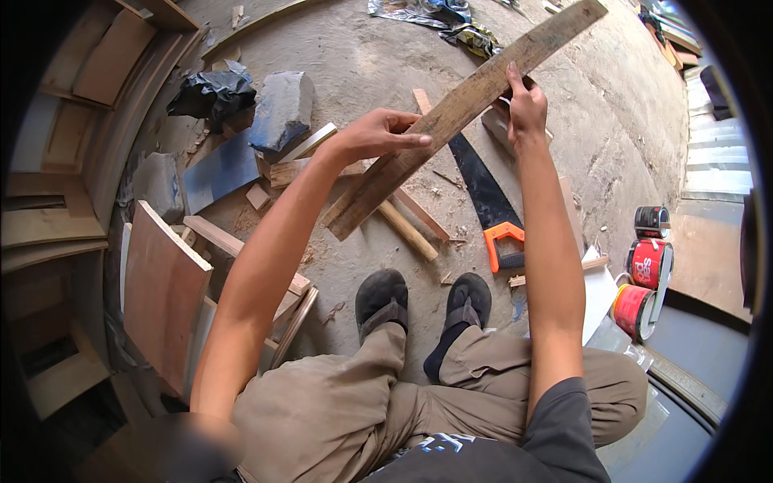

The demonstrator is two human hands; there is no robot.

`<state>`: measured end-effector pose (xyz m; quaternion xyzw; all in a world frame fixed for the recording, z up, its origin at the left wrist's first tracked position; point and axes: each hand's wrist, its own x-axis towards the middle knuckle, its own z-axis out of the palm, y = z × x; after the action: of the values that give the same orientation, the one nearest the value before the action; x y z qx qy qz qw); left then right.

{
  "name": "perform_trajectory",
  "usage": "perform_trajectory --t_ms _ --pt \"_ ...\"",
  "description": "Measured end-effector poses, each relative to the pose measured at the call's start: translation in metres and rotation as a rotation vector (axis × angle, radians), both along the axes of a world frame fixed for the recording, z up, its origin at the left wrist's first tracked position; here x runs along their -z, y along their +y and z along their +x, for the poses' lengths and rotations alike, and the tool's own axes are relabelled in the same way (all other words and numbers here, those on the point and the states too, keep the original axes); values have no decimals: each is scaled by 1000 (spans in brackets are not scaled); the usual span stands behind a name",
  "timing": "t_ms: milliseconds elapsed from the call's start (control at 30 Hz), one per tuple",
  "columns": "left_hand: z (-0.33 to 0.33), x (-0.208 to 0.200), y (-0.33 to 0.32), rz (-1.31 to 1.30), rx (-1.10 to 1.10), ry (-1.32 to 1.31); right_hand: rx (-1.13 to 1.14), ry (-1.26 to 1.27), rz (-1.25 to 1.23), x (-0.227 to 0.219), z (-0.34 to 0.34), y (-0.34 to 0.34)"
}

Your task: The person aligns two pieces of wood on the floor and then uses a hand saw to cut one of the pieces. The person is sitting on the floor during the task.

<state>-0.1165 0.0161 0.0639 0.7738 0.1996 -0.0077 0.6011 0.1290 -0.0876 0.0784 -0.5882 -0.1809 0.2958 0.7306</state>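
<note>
Wooden plank (467, 117) slants above the floor (616, 109), clamped in the left hand (374, 134) and right hand (527, 109), thumbs on its upper face. Rightward, a dark can (649, 221), red can (644, 263) and red-and-yellow can (632, 310) cluster; their contents cannot be made out.

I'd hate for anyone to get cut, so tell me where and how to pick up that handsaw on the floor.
Take the handsaw by its orange-and-black handle, probably coming from the seated person's side: the handle end lies toward them, while the dark blade stretches away. The handle's opening should allow a wrap-around hold, clear of the blade.
</note>
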Motion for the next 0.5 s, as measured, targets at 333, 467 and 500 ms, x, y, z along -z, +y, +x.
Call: perform_trajectory --t_ms 333,467,500 --pt "32 -6 -15 -319 -155 -150 -159 -42 -54 5 -2 13" --pt "41 5 -8 -559 -168 -321 -142 -93 -356 -4 -21 -10" --pt "41 5 -2 -556 -241 -351 -249 -138 -392 -8 -36 -18"
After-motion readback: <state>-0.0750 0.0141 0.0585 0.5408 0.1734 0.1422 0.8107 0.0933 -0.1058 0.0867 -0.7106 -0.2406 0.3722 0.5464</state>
